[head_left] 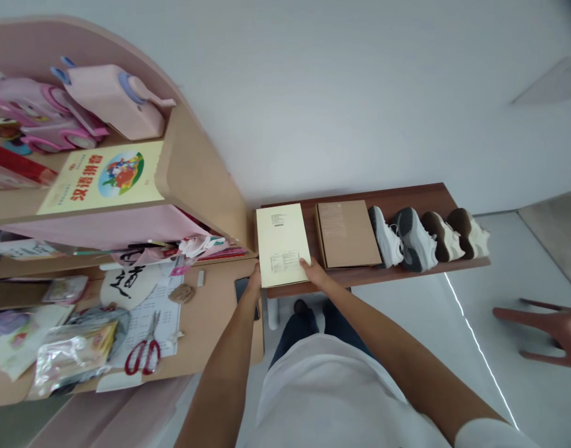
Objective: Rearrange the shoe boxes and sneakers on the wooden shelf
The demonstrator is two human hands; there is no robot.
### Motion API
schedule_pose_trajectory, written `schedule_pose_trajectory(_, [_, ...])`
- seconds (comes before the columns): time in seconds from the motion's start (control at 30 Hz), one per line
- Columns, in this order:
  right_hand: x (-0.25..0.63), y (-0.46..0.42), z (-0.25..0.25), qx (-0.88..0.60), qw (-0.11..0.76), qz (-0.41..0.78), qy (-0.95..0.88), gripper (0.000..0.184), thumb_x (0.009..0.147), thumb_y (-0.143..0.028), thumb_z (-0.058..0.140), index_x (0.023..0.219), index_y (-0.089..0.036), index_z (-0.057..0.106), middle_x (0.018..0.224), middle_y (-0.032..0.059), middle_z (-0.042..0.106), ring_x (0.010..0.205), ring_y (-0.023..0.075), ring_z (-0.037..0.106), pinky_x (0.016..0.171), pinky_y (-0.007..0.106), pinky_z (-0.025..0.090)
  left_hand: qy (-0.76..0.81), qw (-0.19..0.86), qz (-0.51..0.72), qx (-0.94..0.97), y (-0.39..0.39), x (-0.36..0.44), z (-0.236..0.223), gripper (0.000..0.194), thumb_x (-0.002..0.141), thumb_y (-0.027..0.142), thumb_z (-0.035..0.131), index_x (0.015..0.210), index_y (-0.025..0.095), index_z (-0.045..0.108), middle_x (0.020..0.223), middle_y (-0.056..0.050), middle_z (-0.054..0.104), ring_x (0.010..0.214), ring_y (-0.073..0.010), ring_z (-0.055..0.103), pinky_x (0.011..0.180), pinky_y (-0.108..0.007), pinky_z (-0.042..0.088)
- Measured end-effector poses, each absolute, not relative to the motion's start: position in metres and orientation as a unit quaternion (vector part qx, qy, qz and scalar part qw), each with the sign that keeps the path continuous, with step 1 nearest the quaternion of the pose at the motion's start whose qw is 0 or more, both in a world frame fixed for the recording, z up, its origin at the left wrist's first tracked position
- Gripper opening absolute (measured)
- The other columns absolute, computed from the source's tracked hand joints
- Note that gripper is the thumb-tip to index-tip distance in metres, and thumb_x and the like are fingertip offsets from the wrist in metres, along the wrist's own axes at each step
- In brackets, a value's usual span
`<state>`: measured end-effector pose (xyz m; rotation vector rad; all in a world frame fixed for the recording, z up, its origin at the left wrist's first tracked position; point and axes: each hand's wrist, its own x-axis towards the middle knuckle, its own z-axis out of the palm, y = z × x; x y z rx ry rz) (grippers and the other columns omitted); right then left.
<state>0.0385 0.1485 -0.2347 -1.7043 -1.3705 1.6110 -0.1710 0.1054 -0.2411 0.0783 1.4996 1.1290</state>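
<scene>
A cream-coloured book [283, 233] with small printed text lies face up at the left end of a brown wooden shelf. My left hand [255, 280] grips its lower left edge, and the fingers there are mostly hidden. At its lower right corner my right hand [315, 274] is closed, thumb on the cover and fingers tucked beneath. Just right of the book sits a brown cardboard box [348, 233], apart from my right hand.
White-grey sneakers [409, 239] and beige shoes with brown soles [453, 235] stand right of the box. At left, a desk [215, 311] holds red-handled scissors [148, 348], papers, plastic packets and a dark phone [242, 289]. A reddish stool [553, 330] stands far right.
</scene>
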Motion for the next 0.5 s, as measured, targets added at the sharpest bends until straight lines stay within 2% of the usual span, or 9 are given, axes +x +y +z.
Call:
schedule_pose_trajectory(0.13, [0.036, 0.148, -0.241, -0.598, 0.251, 0.604, -0.464, 0.061, 0.092, -0.061, 0.056, 0.137, -0.020, 0.058, 0.135, 0.0140, 0.066, 0.129, 0.0278, 0.060, 0.114, 0.049, 0.041, 0.581, 0.639, 0.504, 0.020, 0.105, -0.161, -0.237, 0.059, 0.095, 0.057, 0.048, 0.126, 0.011, 0.068, 0.109, -0.014, 0.077, 0.102, -0.0279, 0.074, 0.094, -0.042, 0.057])
schedule_pose_trajectory(0.27, [0.039, 0.146, -0.245, -0.575, 0.272, 0.623, -0.455, 0.059, 0.092, -0.061, 0.057, 0.134, -0.020, 0.061, 0.128, 0.0122, 0.071, 0.129, 0.0276, 0.060, 0.114, 0.051, 0.041, 0.546, 0.649, 0.528, 0.039, 0.102, -0.156, -0.228, 0.061, 0.093, 0.058, 0.052, 0.132, 0.013, 0.065, 0.116, -0.013, 0.076, 0.108, -0.0289, 0.072, 0.101, -0.044, 0.054])
schedule_pose_trajectory(0.5, [0.046, 0.143, -0.241, -0.577, 0.282, 0.642, -0.418, 0.054, 0.090, -0.062, 0.058, 0.124, -0.021, 0.067, 0.121, 0.0104, 0.074, 0.123, 0.0294, 0.064, 0.113, 0.053, 0.042, 0.583, 0.630, 0.508, 0.063, 0.088, -0.170, -0.210, 0.052, 0.089, 0.053, 0.061, 0.120, 0.012, 0.072, 0.110, -0.014, 0.077, 0.108, -0.0289, 0.072, 0.098, -0.041, 0.055])
